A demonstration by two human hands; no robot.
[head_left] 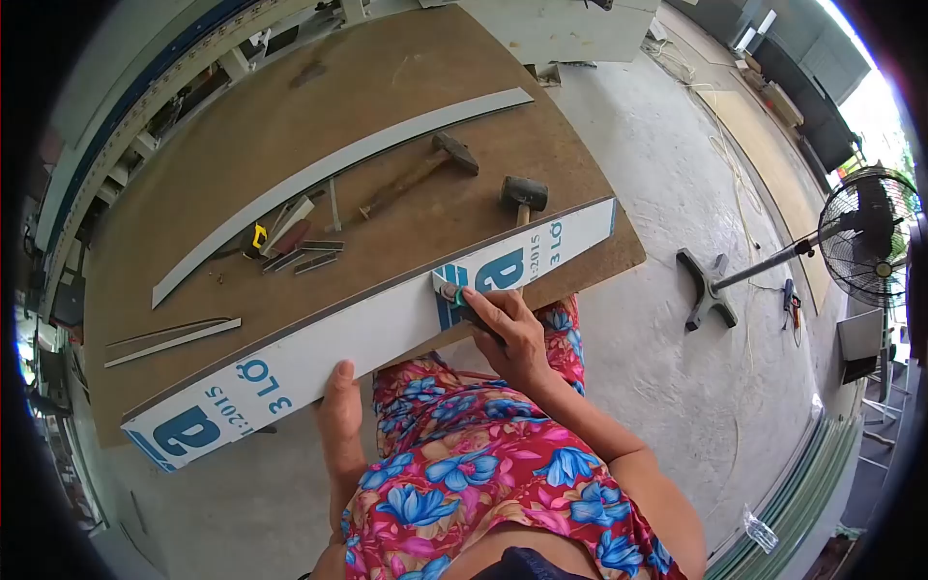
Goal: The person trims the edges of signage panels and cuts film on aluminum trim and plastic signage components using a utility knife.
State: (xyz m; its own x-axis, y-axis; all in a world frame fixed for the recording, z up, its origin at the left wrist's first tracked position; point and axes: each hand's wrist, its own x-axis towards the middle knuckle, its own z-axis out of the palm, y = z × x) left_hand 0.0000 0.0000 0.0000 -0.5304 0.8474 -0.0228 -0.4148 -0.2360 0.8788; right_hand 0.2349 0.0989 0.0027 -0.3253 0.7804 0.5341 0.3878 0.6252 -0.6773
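A long white panel (372,333) with blue printed lettering lies along the near edge of the brown work table. My left hand (341,416) grips its front edge, thumb on top and fingers hidden beneath. Wrapped in my right hand (512,338) is a small dark-handled tool (452,293) with a green part and a metal tip; its exact kind I cannot tell. The tip is right at the panel's printed film, beside the large blue letter. Behind the panel lie a rubber mallet (524,193) and a wooden-handled hammer (420,174).
The brown table (367,77) also bears a long white strip (338,159), several short metal pieces (304,258), a yellow tape measure (255,240) and thin strips (174,340) at left. A standing fan (870,227) is on the floor at right, with cables (735,174) nearby.
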